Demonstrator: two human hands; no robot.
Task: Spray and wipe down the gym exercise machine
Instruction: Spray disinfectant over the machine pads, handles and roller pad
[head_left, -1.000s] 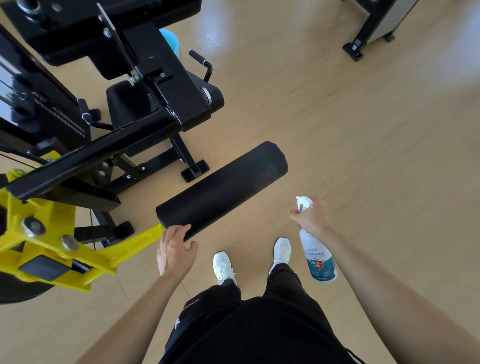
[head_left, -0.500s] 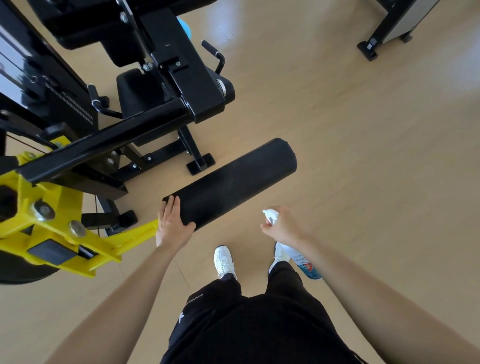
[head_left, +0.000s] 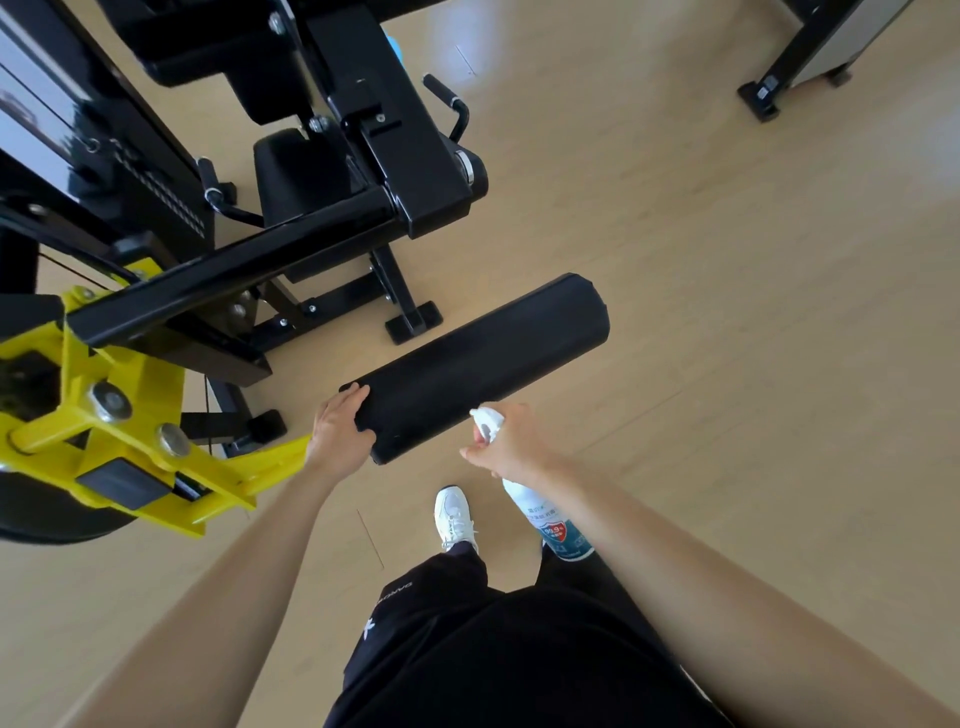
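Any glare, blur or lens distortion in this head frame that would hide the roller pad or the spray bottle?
Head view: wide-angle bending curves the floor boards and forearms near the edges. Soft window glare washes the floor at the top. The roller pad is sharp but nearly featureless black. The spray bottle label is legible only in part; its nozzle is bright.

Left arm bare, extended forward and slightly inward. Left hand (head_left: 340, 430) palm down, fingers (head_left: 347, 399) curled over the near end of the black roller pad (head_left: 483, 358), thumb against its end face. Right arm bare, extended forward from lower right, wrist bent inward. Right hand (head_left: 511, 444) closed around the neck of a spray bottle (head_left: 550, 517), fingers at its white trigger head, nozzle toward the pad. Hands near each other, not touching.
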